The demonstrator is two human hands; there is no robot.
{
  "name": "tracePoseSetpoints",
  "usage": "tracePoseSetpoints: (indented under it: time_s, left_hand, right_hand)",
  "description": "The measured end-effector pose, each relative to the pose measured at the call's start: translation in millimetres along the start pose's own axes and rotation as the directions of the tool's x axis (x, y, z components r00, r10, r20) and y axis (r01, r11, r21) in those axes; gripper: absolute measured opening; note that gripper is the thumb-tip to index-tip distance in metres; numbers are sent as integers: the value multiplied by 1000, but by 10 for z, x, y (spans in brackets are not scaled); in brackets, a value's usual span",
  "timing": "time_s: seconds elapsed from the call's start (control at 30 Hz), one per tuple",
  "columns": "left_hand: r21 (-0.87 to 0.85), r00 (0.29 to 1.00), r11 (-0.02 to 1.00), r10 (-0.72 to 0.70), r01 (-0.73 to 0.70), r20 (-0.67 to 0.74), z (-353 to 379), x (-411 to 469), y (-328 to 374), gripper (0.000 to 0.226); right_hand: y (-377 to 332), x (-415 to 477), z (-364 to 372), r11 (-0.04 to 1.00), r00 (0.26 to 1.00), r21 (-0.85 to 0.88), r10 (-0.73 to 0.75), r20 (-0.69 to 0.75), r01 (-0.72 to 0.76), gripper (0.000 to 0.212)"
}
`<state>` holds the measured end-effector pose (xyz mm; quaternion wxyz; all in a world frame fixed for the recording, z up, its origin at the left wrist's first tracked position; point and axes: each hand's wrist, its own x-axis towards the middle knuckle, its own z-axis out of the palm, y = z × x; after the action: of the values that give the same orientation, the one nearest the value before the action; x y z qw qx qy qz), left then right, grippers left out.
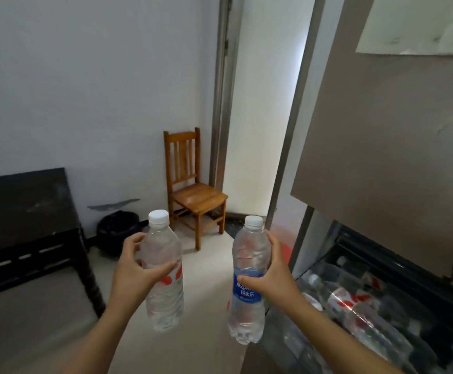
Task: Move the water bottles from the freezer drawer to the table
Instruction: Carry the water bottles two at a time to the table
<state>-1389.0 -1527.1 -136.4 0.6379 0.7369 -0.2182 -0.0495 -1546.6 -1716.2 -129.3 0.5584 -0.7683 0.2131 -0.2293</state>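
In the head view, your left grip is closed around the middle of the red-label bottle, in the lower centre of the frame. Your right grip holds the blue-label bottle at its label, just to the right. Both bottles are upright, caps above the fingers, I think so that you can set them down on their bases. The dark surface is at the left. The freezer drawer, lower right, contains more bottles.
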Motion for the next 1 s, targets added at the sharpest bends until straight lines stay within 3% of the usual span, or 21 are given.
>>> tracePoseSetpoints:
  time_s: [0.43,0.67,1.0]
  left_hand:
    - [82,931,984,-119,156,-344,-1105,-1036,-344,71]
    - [63,829,962,-193,265,-525,-1956,-1666,-494,78]
    - [38,674,953,-185,301,-715,-3307,-2569,-599,79]
  right_hand:
    - [144,-372,743,995,954,-77,-45,297,71,89]
    - [-106,-569,1554,979,848,-68,-130,513,192,90]
    - [-470,-1152,2923,960,719,-4,-208,664,281,95]
